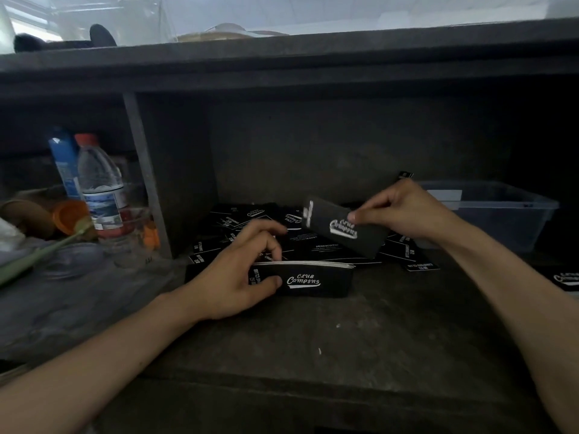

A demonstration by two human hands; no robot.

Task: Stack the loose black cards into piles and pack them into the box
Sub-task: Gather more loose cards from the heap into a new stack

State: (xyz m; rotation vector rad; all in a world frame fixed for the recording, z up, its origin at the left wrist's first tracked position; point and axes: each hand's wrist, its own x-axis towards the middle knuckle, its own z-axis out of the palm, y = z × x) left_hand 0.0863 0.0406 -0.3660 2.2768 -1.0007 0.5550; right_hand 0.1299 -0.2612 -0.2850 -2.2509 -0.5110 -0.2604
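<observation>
Loose black cards with white print lie scattered on the dark shelf at the back centre. My left hand grips a stack of black cards standing on edge, thumb on its front face and fingers curled over the top. My right hand pinches a single black card in the air above the heap, tilted down to the right. A clear plastic box stands at the right, behind my right wrist. Another black card lies at the right edge.
A shelf divider stands left of the cards. Beyond it are a water bottle, a blue carton, an orange lid, a glass and a green stem. A dark shelf top overhangs the space.
</observation>
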